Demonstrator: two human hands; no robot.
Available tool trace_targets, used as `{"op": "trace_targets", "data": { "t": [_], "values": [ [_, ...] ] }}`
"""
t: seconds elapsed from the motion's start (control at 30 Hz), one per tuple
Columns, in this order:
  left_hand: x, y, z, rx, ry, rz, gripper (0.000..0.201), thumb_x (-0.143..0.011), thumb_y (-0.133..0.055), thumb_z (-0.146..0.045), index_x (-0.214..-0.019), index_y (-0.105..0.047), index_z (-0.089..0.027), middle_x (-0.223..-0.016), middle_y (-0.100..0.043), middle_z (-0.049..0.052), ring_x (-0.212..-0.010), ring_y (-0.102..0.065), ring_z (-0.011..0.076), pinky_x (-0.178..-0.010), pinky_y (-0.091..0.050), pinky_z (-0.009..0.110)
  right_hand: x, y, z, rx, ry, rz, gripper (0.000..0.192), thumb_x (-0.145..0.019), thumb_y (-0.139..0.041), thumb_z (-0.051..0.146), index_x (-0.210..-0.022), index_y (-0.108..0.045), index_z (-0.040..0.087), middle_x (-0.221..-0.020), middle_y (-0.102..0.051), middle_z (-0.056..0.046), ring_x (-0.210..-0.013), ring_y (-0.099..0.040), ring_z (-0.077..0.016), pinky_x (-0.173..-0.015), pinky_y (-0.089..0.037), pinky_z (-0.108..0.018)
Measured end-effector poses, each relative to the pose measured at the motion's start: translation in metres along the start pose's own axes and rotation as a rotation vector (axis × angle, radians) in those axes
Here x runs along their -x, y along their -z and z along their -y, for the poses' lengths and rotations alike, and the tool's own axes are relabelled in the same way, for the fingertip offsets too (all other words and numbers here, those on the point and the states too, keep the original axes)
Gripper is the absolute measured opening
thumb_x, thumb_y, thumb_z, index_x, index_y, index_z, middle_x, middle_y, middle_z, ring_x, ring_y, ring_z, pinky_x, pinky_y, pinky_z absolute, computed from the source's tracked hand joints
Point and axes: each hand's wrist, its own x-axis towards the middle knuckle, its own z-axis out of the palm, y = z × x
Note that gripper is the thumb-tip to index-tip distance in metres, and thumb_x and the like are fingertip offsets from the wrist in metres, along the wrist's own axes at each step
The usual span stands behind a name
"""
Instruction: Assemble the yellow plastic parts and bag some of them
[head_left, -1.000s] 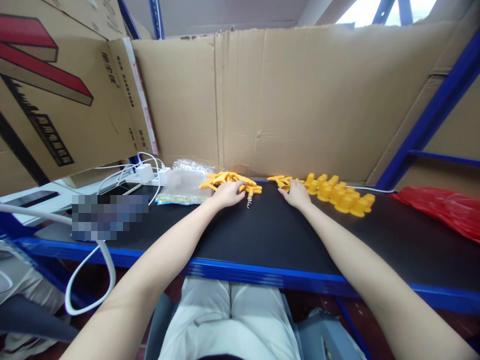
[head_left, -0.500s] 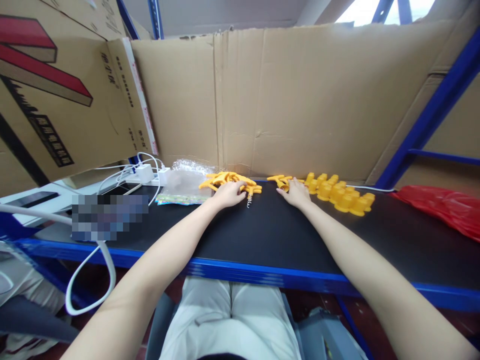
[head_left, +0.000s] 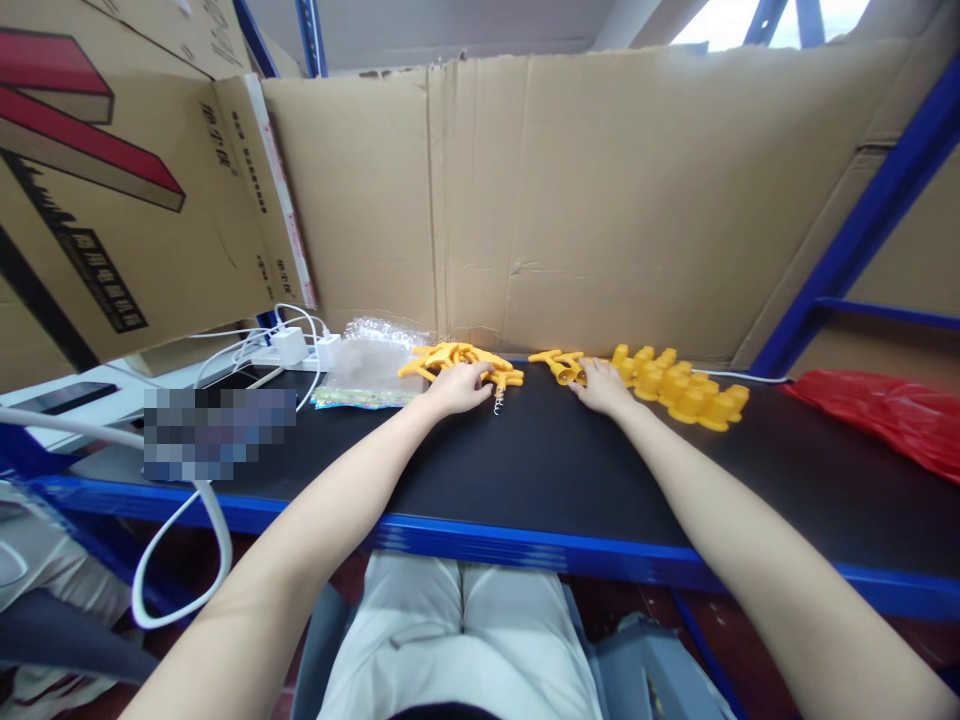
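My left hand (head_left: 457,388) lies palm down on the black shelf top, its fingertips resting on a pile of orange T-shaped plastic pieces (head_left: 446,357). A small metal spiral (head_left: 496,402) hangs from one orange piece just right of that hand. My right hand (head_left: 604,386) reaches to a smaller group of orange pieces (head_left: 556,363) and its fingertips pinch one of them. Directly right of this hand stands a cluster of yellow plastic caps (head_left: 686,392).
The black shelf (head_left: 525,470) has a blue front edge, with cardboard sheets (head_left: 585,200) walling the back and left. A clear plastic bag (head_left: 367,372), white chargers and cables (head_left: 289,345) lie at the left; a red bag (head_left: 885,415) lies at the right.
My right hand has shifted slightly right and farther back, and the small group of orange pieces has slid a little left. My left hand has stayed put.
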Motion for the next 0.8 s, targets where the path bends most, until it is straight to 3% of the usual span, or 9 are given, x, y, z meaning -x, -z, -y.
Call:
{"op": "trace_targets", "data": {
  "t": [0.2, 0.43, 0.63, 0.8],
  "values": [
    [-0.001, 0.0, 0.001, 0.021, -0.045, 0.001, 0.031, -0.08, -0.046, -0.024, -0.108, -0.058, -0.019, -0.089, -0.067, 0.004, -0.081, -0.061, 0.0176, -0.077, -0.047, 0.03, 0.006, 0.003, 0.007, 0.019, -0.089, 0.09, 0.057, -0.09, -0.035, 0.041, -0.143, -0.029, 0.022, -0.15, -0.021, -0.012, -0.137, -0.015, -0.0304, -0.107, -0.016, -0.052],
    [-0.003, -0.001, -0.002, -0.005, -0.253, 0.055, 0.029, -0.075, -0.053, -0.019, -0.102, -0.065, -0.02, -0.117, -0.056, 0.008, -0.112, -0.049, 0.0225, -0.097, -0.038, 0.037, 0.01, 0.003, 0.017, 0.03, -0.005, 0.045, 0.052, -0.093, -0.025, 0.04, -0.142, -0.031, 0.027, -0.151, -0.02, -0.007, -0.138, -0.011, -0.0286, -0.106, -0.007, -0.06],
    [0.003, -0.004, -0.012, -0.069, -0.195, 0.151, 0.041, -0.082, -0.045, -0.02, -0.121, -0.055, -0.028, -0.138, -0.04, 0.007, -0.126, -0.035, 0.0276, -0.101, -0.032, 0.049, 0.007, -0.001, 0.02, 0.049, 0.005, 0.062, 0.057, -0.092, -0.024, 0.045, -0.146, -0.023, 0.025, -0.152, -0.016, -0.007, -0.139, -0.006, -0.0291, -0.105, -0.005, -0.061],
    [0.004, -0.005, -0.02, -0.096, -0.179, 0.206, 0.041, -0.085, -0.037, -0.016, -0.12, -0.055, -0.03, -0.131, -0.048, 0.007, -0.123, -0.039, 0.0266, -0.098, -0.032, 0.053, 0.01, 0.002, 0.022, 0.047, -0.009, 0.086, 0.058, -0.092, -0.025, 0.045, -0.146, -0.022, 0.023, -0.153, -0.012, -0.007, -0.139, -0.005, -0.0276, -0.106, -0.004, -0.06]
  ]
}}
